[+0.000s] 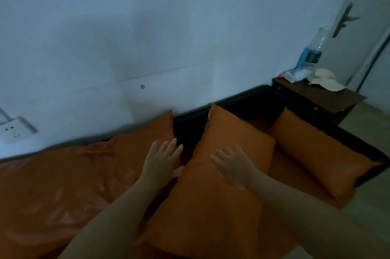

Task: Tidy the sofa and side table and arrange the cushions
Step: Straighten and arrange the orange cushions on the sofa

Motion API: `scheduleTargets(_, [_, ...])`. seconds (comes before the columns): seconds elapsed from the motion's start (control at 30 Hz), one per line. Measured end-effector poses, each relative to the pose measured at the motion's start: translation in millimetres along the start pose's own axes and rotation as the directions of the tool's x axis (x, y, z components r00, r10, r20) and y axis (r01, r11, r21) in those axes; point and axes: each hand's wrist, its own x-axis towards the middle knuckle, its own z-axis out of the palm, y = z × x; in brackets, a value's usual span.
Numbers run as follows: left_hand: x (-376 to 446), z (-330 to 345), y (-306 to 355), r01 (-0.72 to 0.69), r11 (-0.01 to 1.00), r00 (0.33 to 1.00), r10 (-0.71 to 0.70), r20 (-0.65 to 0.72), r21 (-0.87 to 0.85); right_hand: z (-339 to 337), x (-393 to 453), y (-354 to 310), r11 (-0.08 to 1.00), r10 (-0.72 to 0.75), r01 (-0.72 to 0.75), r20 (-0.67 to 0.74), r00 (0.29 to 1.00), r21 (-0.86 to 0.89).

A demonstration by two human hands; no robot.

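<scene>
Head view: both hands reach forward over an orange-covered sofa point(52, 185), fingers straight and spread, gripping nothing. The right hand point(231, 164) lies flat on the middle cushion point(211, 195), palm down near its upper half, which looks like a patting or smoothing press to flatten and square it. The left hand point(161, 159) is at that cushion's left edge, in the dark gap between it and the left cushion point(145, 134); its thumb seems to touch the middle cushion's side, probably to steady or nudge it straight, though whether the palm rests on anything is hard to tell in the dim light.

Beyond the left hand's fingertips, the left cushion leans toward the wall. To the right of the right hand, the right cushion point(316, 153) lies along the sofa's dark frame, apart from the middle one, with orange seat showing between them. The three are lined up roughly side by side, so the cushion arranging seems well along.

Far past the right hand, the side table point(337, 100) stands by the door, holding a pale cap point(325, 82), a bottle point(314, 52) and a small packet point(295, 75); these look untidied as yet.
</scene>
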Motion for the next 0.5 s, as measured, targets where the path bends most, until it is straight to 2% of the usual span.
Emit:
scheduleTargets(0.1, [33.6,-5.2,12.8,-0.109,0.992,0.994,0.11,-0.009,0.067,-0.1,-13.0,31.1,0.997,0.063,-0.06,0.069,0.996,-0.048])
scheduleTargets(0.27, [91.7,-24.3,27.7,-0.226,0.968,0.974,0.228,-0.003,0.109,1.4,-13.7,80.4,0.991,0.124,-0.119,0.101,0.987,-0.06])
scheduleTargets(0.5, [155.2,-25.8,66.0,-0.311,0.944,0.949,0.304,0.079,0.108,15.0,-15.7,133.0,0.989,0.15,-0.148,0.112,0.982,-0.028])
